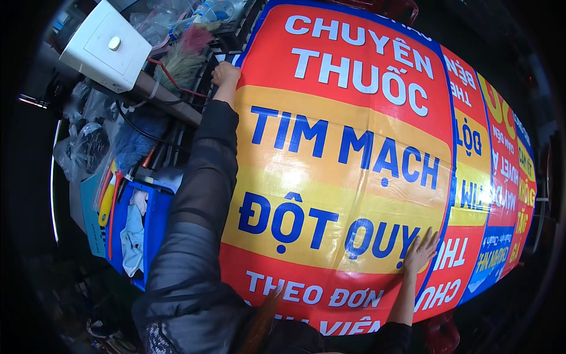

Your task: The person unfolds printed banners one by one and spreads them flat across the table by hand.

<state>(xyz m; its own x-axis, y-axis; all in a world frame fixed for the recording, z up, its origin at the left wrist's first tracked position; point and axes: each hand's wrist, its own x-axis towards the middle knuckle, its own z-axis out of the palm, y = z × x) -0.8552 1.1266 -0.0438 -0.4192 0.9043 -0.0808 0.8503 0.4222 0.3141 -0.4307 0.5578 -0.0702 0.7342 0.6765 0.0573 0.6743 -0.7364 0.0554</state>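
Observation:
A large glossy printed banner (348, 159) in red, orange and yellow bands, with blue and white lettering and a blue border, is spread out before me. My left arm reaches far forward in a sheer black sleeve. At the banner's far left edge, my left hand (226, 74) is closed on the border, its fingertips partly hidden. My right hand (420, 252) lies flat near the right border, fingers spread, pressing on the sheet. Faint creases and a bright glare cross the middle of the banner.
More printed banners (471, 183) lie along the right. To the left are a white box with a round knob (109, 47), a blue feather duster (138, 138), clear plastic bags (85, 147) and a blue basin (158, 215) holding a pale cloth (133, 236). A red chair (441, 335) shows below.

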